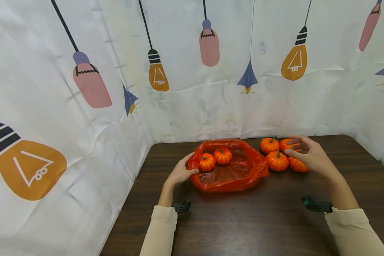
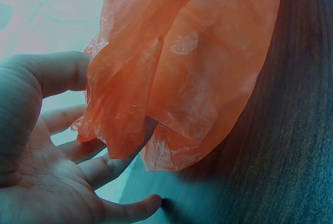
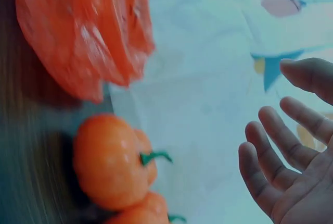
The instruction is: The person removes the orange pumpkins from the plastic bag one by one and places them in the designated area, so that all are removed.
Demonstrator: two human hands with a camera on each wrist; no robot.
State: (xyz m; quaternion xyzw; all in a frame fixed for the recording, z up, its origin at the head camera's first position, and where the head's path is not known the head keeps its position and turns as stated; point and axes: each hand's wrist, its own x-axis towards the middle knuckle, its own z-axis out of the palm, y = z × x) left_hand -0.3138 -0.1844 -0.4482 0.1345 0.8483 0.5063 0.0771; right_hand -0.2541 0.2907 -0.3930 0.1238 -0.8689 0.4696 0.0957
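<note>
An orange-red plastic bag (image 1: 232, 185) lies on the table with its mouth spread wide. Inside, toward its left and back, sit two small orange pumpkins (image 1: 207, 162) (image 1: 223, 155). My left hand (image 1: 181, 170) touches the bag's left rim with spread fingers; in the left wrist view, the bag's loose plastic (image 2: 171, 67) hides the fingertips. Above the pumpkins (image 1: 277, 161) grouped to the right of the bag hovers my right hand (image 1: 308, 156). Its fingers are spread with nothing between them, and it partly covers the pumpkins at the group's right side.
The dark wooden table (image 1: 236, 224) extends in front of the bag. A white curtain (image 1: 192, 113) printed with lamps hangs behind and at the sides. Dark bands (image 1: 181, 206) circle both wrists.
</note>
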